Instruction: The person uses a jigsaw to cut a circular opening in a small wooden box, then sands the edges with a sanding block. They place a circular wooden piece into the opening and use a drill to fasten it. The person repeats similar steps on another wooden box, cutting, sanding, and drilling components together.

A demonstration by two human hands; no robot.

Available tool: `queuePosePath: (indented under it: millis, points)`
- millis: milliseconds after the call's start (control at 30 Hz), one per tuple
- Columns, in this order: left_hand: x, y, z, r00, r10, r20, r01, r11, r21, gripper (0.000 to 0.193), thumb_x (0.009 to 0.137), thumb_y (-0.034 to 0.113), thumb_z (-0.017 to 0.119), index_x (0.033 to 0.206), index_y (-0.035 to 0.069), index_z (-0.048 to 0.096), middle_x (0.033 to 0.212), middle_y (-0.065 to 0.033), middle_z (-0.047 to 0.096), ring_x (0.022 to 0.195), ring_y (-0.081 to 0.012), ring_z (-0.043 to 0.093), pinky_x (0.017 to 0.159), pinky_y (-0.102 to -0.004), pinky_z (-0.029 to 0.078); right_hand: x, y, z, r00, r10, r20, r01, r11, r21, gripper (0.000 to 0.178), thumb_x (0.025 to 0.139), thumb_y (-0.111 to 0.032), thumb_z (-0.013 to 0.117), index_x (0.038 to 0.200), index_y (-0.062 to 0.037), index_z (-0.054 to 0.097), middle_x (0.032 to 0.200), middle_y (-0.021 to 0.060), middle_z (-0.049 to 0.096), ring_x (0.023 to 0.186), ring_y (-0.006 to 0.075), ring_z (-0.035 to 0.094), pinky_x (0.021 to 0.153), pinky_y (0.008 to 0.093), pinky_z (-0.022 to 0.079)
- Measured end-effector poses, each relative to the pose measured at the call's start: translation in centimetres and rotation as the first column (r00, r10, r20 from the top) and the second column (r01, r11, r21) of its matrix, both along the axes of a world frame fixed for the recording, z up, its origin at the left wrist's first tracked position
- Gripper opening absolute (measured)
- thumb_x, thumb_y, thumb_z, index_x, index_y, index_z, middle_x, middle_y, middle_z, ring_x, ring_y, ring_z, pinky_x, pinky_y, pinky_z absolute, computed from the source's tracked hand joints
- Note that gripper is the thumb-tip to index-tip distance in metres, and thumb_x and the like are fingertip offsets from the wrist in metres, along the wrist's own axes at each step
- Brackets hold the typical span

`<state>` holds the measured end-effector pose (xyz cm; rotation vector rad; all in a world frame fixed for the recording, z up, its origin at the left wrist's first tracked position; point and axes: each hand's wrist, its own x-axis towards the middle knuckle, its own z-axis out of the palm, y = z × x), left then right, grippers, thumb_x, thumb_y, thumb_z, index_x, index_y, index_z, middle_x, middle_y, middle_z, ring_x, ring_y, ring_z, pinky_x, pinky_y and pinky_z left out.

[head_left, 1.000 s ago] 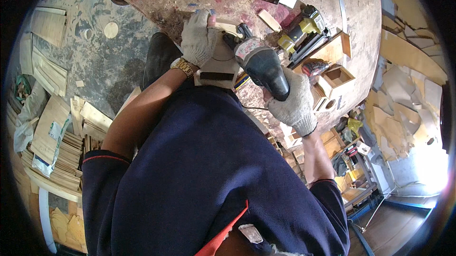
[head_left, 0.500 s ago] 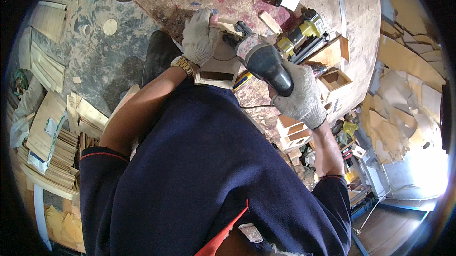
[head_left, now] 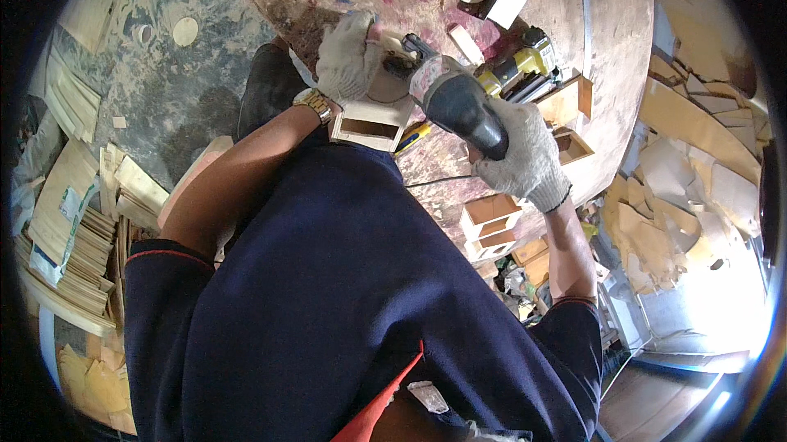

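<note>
A small wooden box [head_left: 369, 111] with a rectangular opening lies on the workbench close to my body. My gloved left hand [head_left: 346, 61] is closed on its far left side, the thumb toward the tool. My gloved right hand [head_left: 525, 155] is wrapped round the dark rear body of a corded power tool, which looks like an angle grinder [head_left: 467, 114]. The tool's head is over the box, near my left thumb. A round disc seems to lie against the box top; the exact contact is hidden.
A yellow-and-black power tool [head_left: 529, 61] lies beyond my right hand. Small wooden boxes [head_left: 492, 216] stand to the right. A yellow-handled tool [head_left: 412, 138] lies beside the held box. Wood strips [head_left: 78, 253] are stacked at left; broken sheets [head_left: 680, 171] lie at right.
The view has shifted slightly. The box and tool head are at a slightly different angle to each other, with more of the round disc showing. Both hands keep their hold.
</note>
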<state>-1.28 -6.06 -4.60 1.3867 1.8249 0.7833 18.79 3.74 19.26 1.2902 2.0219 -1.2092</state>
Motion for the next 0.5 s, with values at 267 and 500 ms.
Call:
queuePosePath:
  millis: [267, 500]
  points:
    - [0.2, -0.1, -0.3, 1.000, 0.021, 0.011, -0.021, 0.999, 0.032, 0.036, 0.107, 0.034, 0.048, 0.123, 0.004, 0.059, 0.120, -0.0210, 0.066, 0.112, -0.0443, 0.061, 0.097, -0.0590, 0.045, 0.2, 0.5, -0.4, 0.995, 0.073, -0.072, -0.069, 0.996, 0.053, 0.031, 0.065, -0.015, 0.071, 0.091, -0.0014, 0.064, 0.071, 0.0196, 0.062, 0.065, 0.0388, 0.065, 0.064, 0.0440, 0.052]
    - [0.3, 0.1, 0.0, 0.999, 0.035, -0.005, -0.035, 0.999, 0.037, 0.031, 0.107, 0.033, 0.048, 0.120, 0.007, 0.058, 0.114, -0.0189, 0.066, 0.107, -0.0433, 0.062, 0.092, -0.0579, 0.045, 0.1, 1.3, -0.8, 0.981, 0.172, -0.095, -0.162, 0.981, 0.105, 0.033, 0.064, -0.015, 0.073, 0.091, -0.0006, 0.063, 0.072, 0.0196, 0.063, 0.068, 0.0405, 0.066, 0.066, 0.0444, 0.052]
